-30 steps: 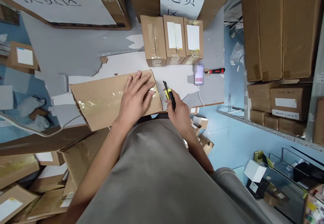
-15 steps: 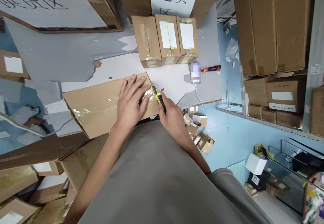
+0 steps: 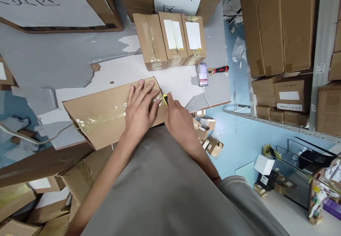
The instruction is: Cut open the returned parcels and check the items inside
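Note:
A long cardboard box (image 3: 106, 101) with clear tape along its top lies on the table in front of me. My left hand (image 3: 140, 110) rests on the box near its right end, fingers spread flat on the cardboard. In my right hand (image 3: 179, 120) is a yellow and black box cutter (image 3: 165, 98). Its tip is at the taped right end of the box, close to my left fingers; the blade itself is hard to make out.
Three taped boxes (image 3: 169, 40) stand at the back of the table (image 3: 117, 65). A phone (image 3: 203, 74) on a cable and a red-black handled tool (image 3: 220, 69) lie to the right. Shelves of cartons (image 3: 286, 94) stand beyond, and opened boxes (image 3: 209, 136) lie on the floor.
The right hand has turned and shifted slightly up and left with the box cutter, so less of the handle shows. My left hand stays flat on the box. The whole view has shifted a little.

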